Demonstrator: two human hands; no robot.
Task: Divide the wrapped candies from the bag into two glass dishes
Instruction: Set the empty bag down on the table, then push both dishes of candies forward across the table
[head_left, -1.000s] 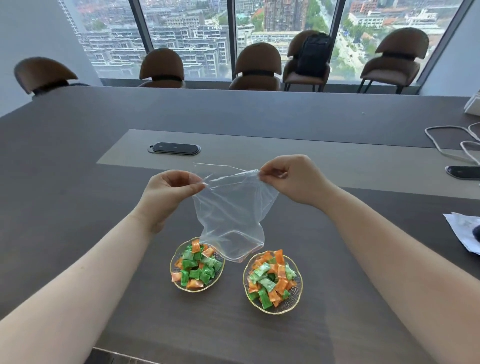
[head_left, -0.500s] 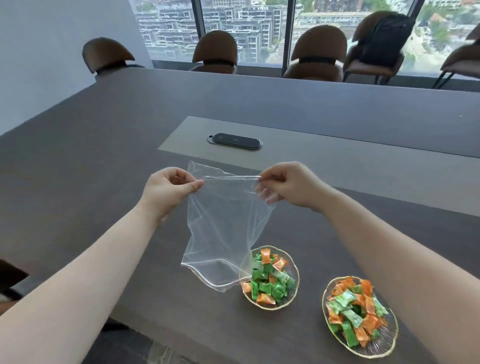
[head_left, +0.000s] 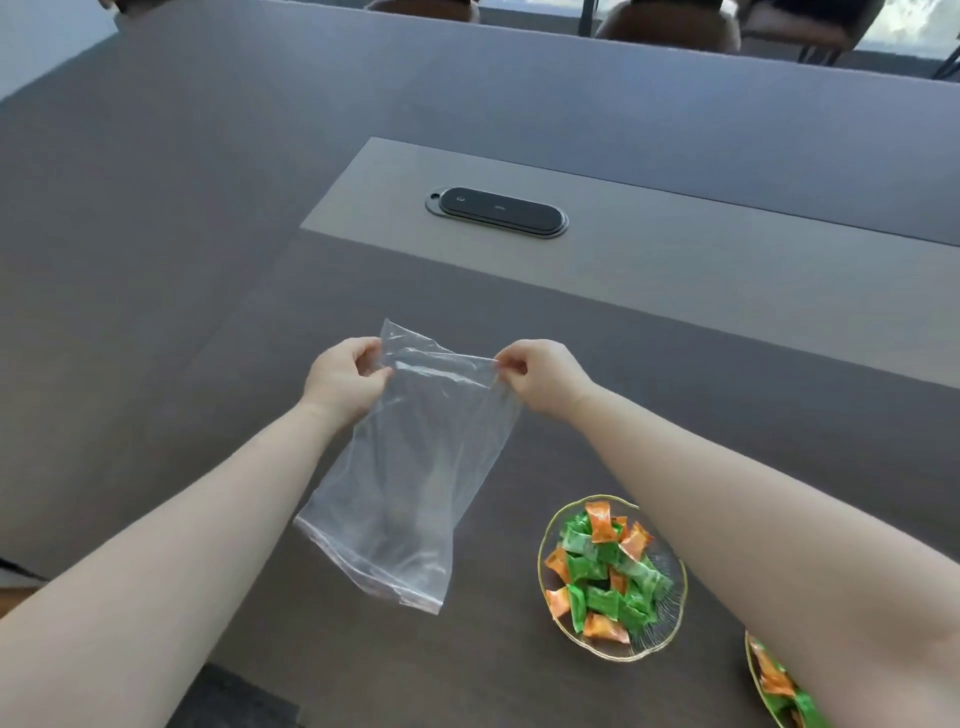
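An empty clear plastic bag (head_left: 415, 478) hangs over the dark table, held by its top edge. My left hand (head_left: 345, 379) pinches the bag's left corner and my right hand (head_left: 540, 376) pinches its right corner. To the right of the bag, a gold-rimmed glass dish (head_left: 670, 603) holds green and orange wrapped candies (head_left: 605, 571). A second glass dish (head_left: 750, 670) with the same kinds of candies shows at the bottom right, mostly hidden behind my right forearm.
A black oval socket cover (head_left: 498, 210) is set in the lighter grey strip (head_left: 675, 249) across the table's middle. Chairs (head_left: 670, 26) stand along the far edge. The table's near edge runs along the bottom left.
The view has swung left and down, so both dishes sit further right in the frame. The bag has moved left, off the dishes, still held by both hands.
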